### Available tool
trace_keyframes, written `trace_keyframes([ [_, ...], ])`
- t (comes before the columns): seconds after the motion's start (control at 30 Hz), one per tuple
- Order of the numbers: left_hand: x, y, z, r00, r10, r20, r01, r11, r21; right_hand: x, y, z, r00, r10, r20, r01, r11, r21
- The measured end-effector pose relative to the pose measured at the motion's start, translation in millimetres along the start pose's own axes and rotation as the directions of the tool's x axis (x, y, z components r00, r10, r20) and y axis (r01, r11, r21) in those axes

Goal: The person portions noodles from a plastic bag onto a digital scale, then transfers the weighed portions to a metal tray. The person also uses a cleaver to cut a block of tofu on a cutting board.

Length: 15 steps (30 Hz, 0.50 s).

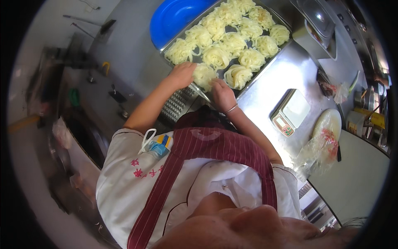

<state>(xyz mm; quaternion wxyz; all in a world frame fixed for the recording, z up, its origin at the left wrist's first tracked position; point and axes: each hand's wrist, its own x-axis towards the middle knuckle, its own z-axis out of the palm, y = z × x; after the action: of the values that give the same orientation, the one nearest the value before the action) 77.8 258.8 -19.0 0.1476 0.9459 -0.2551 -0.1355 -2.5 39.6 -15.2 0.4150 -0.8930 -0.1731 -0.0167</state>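
A tray point(273, 62) at the top of the view carries several round nests of pale yellow noodles. At its near corner lies one noodle nest point(205, 76) between my two hands. My left hand point(182, 75) holds that nest from its left side, fingers curled against the strands. On the nest's right side my right hand point(223, 94), with a bangle on the wrist, has its fingers drawn together at the strands. The fingertips of both hands are partly hidden by the noodles. Another noodle nest point(238, 76) sits just right of my right hand, on the tray.
A blue basin point(174, 20) stands behind the tray's left side. Below the tray's near corner is a perforated metal surface point(178, 101). To the right, a kitchen scale point(291, 112) rests on the steel table, with a plastic bag point(319, 147) beyond it and a lidded metal container point(317, 39) farther back.
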Motion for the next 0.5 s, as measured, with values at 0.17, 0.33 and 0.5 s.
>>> trace_keyframes([
  [0.17,9.2,-5.7,-2.4,1.0,-0.003,-0.004,0.003,0.996,-0.089,1.0,1.6,-6.0,0.94,-0.295,0.169,0.26,0.944,0.202],
  [0.33,9.7,-6.5,-9.6,0.995,0.082,-0.057,-0.089,0.989,-0.12,15.7,-19.6,-5.6,0.926,-0.352,0.14,0.316,0.922,0.225],
  [0.5,-1.9,3.3,-7.0,0.96,0.082,-0.266,-0.142,0.967,-0.212,24.5,8.7,18.0,0.897,-0.376,0.235,0.388,0.921,-0.008],
])
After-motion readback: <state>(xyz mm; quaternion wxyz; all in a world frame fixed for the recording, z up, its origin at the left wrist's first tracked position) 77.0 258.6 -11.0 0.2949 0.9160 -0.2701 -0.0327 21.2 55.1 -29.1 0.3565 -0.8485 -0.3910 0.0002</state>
